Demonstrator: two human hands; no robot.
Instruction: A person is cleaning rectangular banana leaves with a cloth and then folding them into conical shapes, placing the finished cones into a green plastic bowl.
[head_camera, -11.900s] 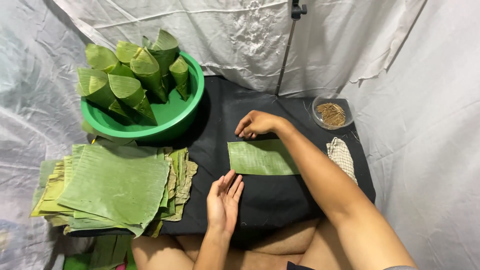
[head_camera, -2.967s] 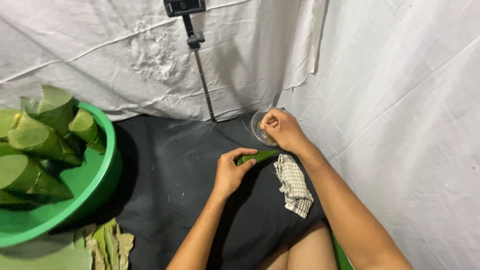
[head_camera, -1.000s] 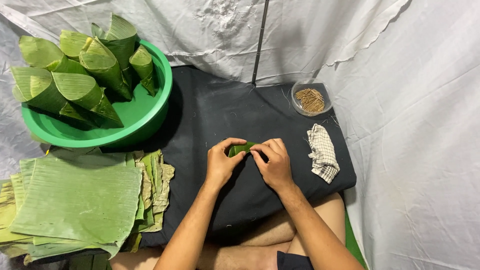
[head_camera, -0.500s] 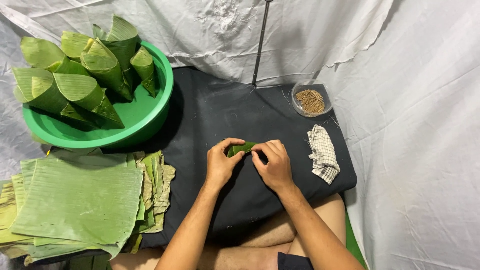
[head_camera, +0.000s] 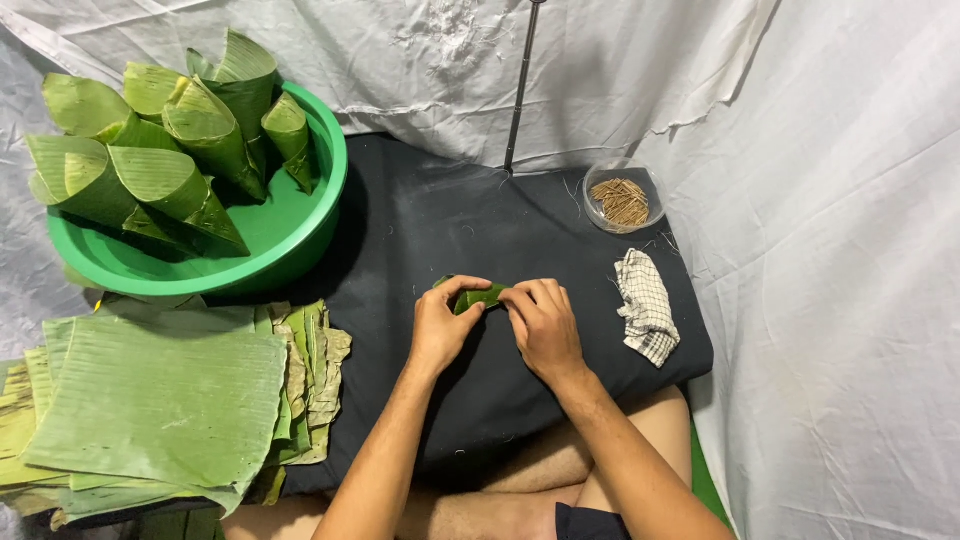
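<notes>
While both hands pinch the folded banana-leaf piece (head_camera: 478, 296) at the middle of the black cloth (head_camera: 420, 220), left hand (head_camera: 440, 330) and right hand (head_camera: 545, 328) fingers clamped on it, the stiff leaf could spring open or tear along its grain.

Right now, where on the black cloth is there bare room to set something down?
Bare: the black cloth between the green basin and the dish of sticks. Crowded: the stacked leaves, the checked rag, and both hands, left hand and right hand, on the folded leaf.
</notes>
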